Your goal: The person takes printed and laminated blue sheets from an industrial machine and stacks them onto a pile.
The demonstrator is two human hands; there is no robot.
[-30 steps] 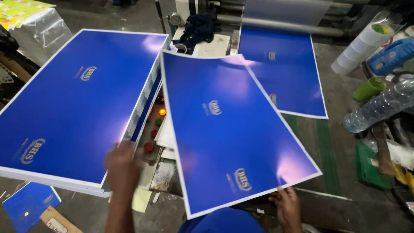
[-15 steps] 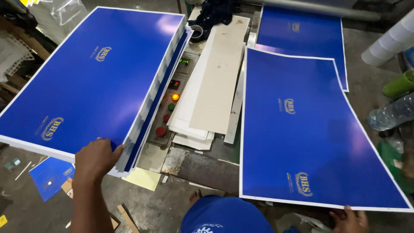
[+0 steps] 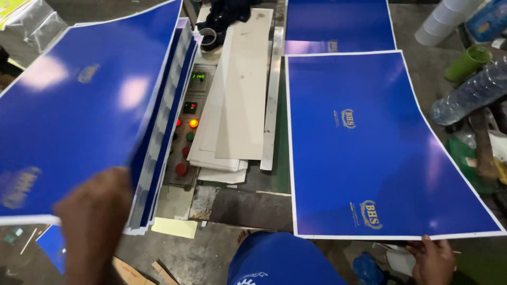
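My left hand [image 3: 95,221] lifts the near edge of the top blue glossy sheet [image 3: 79,111] off a thick stack of blue sheets [image 3: 158,142] at the left; the sheet is raised and blurred. My right hand [image 3: 433,258] holds the near edge of another blue sheet with a white border [image 3: 380,148], which lies flat at the right. Beyond it a further blue sheet [image 3: 338,24] lies at the back. Both visible sheets carry small gold emblems.
Between the piles sits a control panel [image 3: 185,132] with lit buttons and a small green display, beside pale boards [image 3: 237,89] and a metal bar [image 3: 272,100]. A clear plastic bottle [image 3: 470,95], a green cup [image 3: 467,63] and white rolls [image 3: 443,21] crowd the right edge. Dark cloth [image 3: 227,16] lies behind.
The right sheet has swung from over the middle to lie flat at the right. My left hand has taken the top sheet of the left stack and is raising it.
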